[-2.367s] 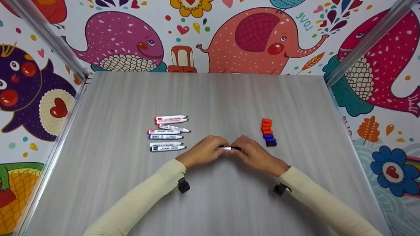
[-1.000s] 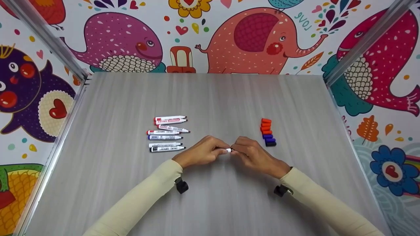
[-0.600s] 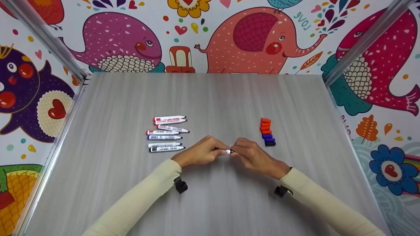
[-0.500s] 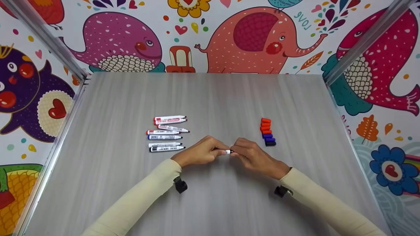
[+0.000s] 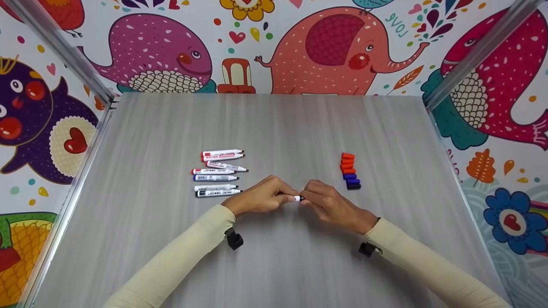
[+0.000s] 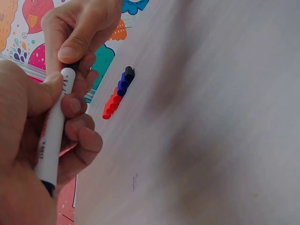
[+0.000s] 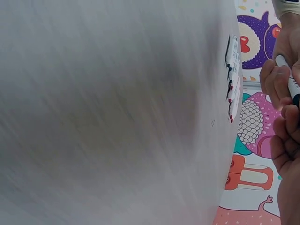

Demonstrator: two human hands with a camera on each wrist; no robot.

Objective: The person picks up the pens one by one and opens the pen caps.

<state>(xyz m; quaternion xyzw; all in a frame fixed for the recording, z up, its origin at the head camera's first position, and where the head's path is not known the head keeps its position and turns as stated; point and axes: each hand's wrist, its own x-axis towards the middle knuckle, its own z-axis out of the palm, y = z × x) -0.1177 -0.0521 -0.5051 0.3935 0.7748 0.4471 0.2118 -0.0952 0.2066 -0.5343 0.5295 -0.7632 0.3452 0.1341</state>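
My left hand (image 5: 266, 195) grips a white marker (image 6: 52, 140), its fingers curled under the barrel and its thumb along the top. The barrel's dark back end lies against the palm in the left wrist view. My right hand (image 5: 332, 204) meets the other end and pinches a dark cap (image 6: 71, 65) there between thumb and fingers. In the head view only a short white piece of the barrel shows between the two hands. Part of the marker and both hands also appear at the right edge of the right wrist view.
Several uncapped white markers (image 5: 218, 177) with red, blue and black ends lie left of the hands. A column of loose caps (image 5: 348, 164), orange-red, blue and black, lies to the right. The grey table (image 5: 274, 128) is backed by printed cartoon walls.
The right fingers have closed in over the dark cap, which stuck out further before, and less white barrel shows between the hands. In the last half second the hands barely move.
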